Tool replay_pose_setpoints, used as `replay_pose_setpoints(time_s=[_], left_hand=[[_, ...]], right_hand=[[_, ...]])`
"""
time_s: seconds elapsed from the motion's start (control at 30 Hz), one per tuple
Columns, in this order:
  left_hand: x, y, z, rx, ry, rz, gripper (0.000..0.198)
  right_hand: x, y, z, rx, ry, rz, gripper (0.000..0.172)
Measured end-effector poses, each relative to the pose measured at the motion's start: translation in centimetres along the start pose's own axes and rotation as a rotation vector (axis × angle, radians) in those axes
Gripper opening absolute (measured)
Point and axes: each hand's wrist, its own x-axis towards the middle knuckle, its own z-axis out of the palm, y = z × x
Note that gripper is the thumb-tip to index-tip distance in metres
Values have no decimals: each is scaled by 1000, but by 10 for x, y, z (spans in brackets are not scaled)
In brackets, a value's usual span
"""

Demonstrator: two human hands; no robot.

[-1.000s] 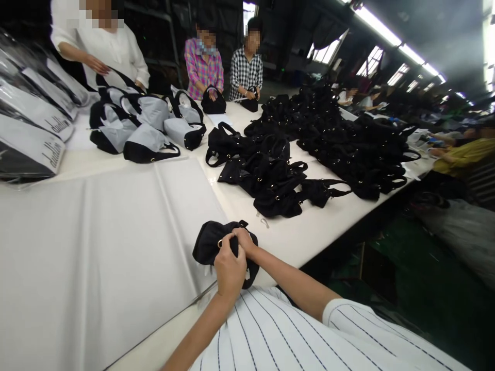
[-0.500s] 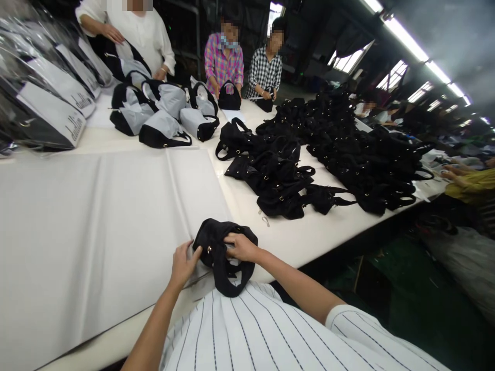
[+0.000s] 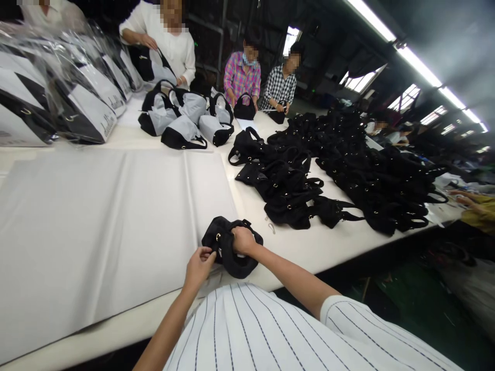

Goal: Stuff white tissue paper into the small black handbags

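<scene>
A small black bag (image 3: 212, 232) with a looped handle and a gold ring lies at the table's near edge, in front of my body. My left hand (image 3: 200, 265) pinches the bag's lower left side between thumb and fingers. From the right, my right hand (image 3: 243, 241) reaches into the bag's opening; its fingertips are hidden inside. Beside the bag, large pale sheets (image 3: 154, 216) cover the left part of the white table (image 3: 294, 252).
Black bags (image 3: 286, 185) are heaped at the centre and right. Grey-and-black bags (image 3: 185, 129) stand farther back, with plastic-wrapped ones (image 3: 88, 103) at the left. Several people work behind the table, one in a white top (image 3: 181, 51). A small loop (image 3: 271, 227) lies nearby.
My right hand has gone deeper into the bag and its fingers have curled in. The bag's handle sits higher, off my shirt. The view has shifted left.
</scene>
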Motion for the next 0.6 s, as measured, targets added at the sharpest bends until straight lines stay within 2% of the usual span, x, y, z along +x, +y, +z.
replay_pose_setpoints(time_s=[0.07, 0.2, 0.3, 0.37, 0.5, 0.6], left_hand=[[-10, -4, 2, -194, -86, -47, 46], [-15, 1, 11, -400, -82, -130, 49], [-9, 11, 16, -353, -50, -77, 44], [-4, 19, 17, -302, -11, -34, 41], [3, 37, 19, -267, 22, 27, 30], [7, 48, 22, -235, 10, 56, 24]], right_hand=[[-1, 3, -2, 0, -5, 8, 17], [-9, 4, -5, 83, 3, 9, 18], [-12, 6, -12, 228, -25, -67, 20], [-12, 10, -20, 328, -72, -105, 29], [-7, 21, -31, 463, -167, -99, 49], [-3, 25, -32, 476, -174, -71, 51]])
